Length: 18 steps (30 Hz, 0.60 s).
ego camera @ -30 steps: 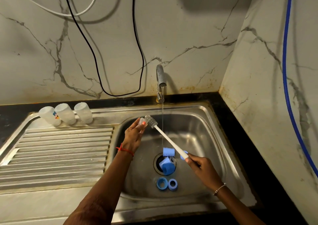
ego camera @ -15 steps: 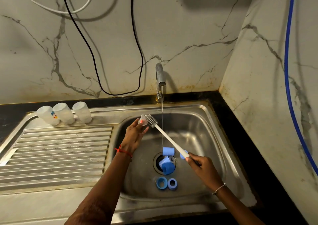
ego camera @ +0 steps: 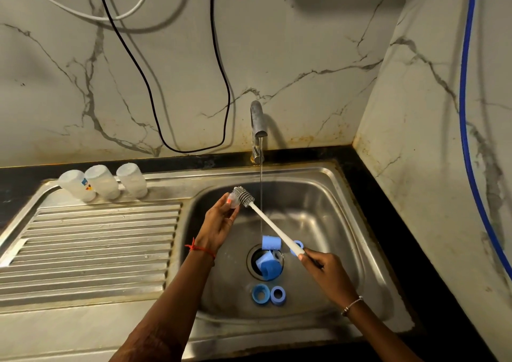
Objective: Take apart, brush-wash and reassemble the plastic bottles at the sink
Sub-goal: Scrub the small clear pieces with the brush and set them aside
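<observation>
Right hand (ego camera: 324, 267): gripping the brush (ego camera: 273, 227) by its handle end.
Left hand (ego camera: 219, 223): pinching a small clear bottle part (ego camera: 234, 202) against the brush head (just beside the stream (ego camera: 261, 181)).
Advice: twisting in short strokes, pinching firmly, working over the sink (ego camera: 304, 167).
Bottles (ego camera: 104, 181): standing at the drainboard's (ego camera: 97, 237) far edge.

Blue caps (ego camera: 268, 268) cluttering drain, water stream (ego camera: 261, 181) mid-basin; room along sink (ego camera: 346, 223) right wall, bottles (ego camera: 104, 181) lining drainboard (ego camera: 97, 250) back

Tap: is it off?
No, a thin stream falls from the tap into the sink.
</observation>
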Available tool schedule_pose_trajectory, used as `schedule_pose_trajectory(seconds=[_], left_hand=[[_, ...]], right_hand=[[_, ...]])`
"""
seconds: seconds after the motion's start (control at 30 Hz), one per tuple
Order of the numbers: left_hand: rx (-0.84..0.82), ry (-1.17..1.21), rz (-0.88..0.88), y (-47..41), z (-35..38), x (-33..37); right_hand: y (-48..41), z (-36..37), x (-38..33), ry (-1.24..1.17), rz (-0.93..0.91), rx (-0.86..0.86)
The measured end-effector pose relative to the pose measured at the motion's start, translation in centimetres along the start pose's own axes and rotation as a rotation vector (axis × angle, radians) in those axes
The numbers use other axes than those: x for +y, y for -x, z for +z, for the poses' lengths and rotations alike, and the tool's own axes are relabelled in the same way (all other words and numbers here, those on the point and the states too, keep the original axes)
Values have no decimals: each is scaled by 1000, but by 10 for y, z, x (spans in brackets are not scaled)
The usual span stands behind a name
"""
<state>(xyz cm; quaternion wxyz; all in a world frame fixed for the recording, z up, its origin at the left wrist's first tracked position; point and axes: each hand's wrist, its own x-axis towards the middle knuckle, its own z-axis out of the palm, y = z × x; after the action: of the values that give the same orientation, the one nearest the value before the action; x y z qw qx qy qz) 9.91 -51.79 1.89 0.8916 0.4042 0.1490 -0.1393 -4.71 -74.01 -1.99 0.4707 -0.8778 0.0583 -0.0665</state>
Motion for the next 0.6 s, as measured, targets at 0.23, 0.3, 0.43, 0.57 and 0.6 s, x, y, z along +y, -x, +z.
schedule_pose_trajectory(seconds=[0.23, 0.3, 0.43, 0.57, 0.6], left_hand=[[54, 83, -12, 2, 3, 3], [58, 77, -33, 2, 2, 0], [39, 83, -74, 2, -1, 0], [4, 123, -58, 2, -2, 3], [8, 120, -31, 2, -1, 3]], right_hand=[[4, -5, -5, -102, 16, 4], [2, -4, -3, -73, 32, 13], [2, -2, -3, -148, 93, -6], [3, 0, -4, -223, 152, -45], [3, 1, -4, -227, 158, -51]])
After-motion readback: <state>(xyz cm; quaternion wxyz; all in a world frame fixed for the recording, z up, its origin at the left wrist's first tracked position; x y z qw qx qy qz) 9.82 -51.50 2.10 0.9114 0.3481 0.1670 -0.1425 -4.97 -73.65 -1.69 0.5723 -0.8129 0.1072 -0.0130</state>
